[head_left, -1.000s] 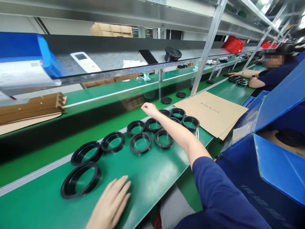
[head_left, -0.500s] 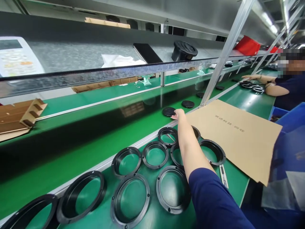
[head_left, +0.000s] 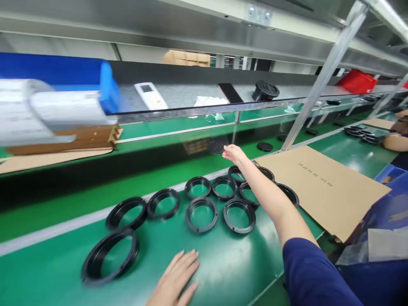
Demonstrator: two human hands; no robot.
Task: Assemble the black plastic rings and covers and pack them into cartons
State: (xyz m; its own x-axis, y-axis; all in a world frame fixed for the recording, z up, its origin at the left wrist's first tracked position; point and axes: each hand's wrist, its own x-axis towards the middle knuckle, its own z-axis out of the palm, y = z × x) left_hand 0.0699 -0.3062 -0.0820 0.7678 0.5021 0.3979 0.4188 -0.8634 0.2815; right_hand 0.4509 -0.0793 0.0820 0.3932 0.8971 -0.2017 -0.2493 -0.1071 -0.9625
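In the head view, the relation to mind is the one between your right hand [head_left: 235,154] and the black disc [head_left: 217,145]: the disc lies just to the left of your fingers [head_left: 225,149], with its right edge at their tips. Those fingers are drawn close together and seem to pinch that edge, with the rest of the disc reaching out beyond them. It is round, so there is no long axis to line up with. Blur hides its exact tilt, and you cannot tell whether it is clear of the green belt [head_left: 63,200] or touching it.

Your right hand is plainly the nearer one. Your left hand [head_left: 175,278] is low in the view, well apart from the disc, spread open with the palm down and holding nothing that shows (whether it rests on the green table [head_left: 223,265] or hovers over it, you cannot tell).

Between your two hands are black rings on the table. The closest one to your left fingertips is the front ring [head_left: 191,219], just beyond them. The back ring [head_left: 213,187] sits on your side of the metal strip [head_left: 63,226], nearer to you than the disc. A large ring [head_left: 87,263] lies to the left of your left hand. Your right forearm passes over the rings at the right, partly hiding them, and a second disc [head_left: 264,146] lies to the right of your right hand.
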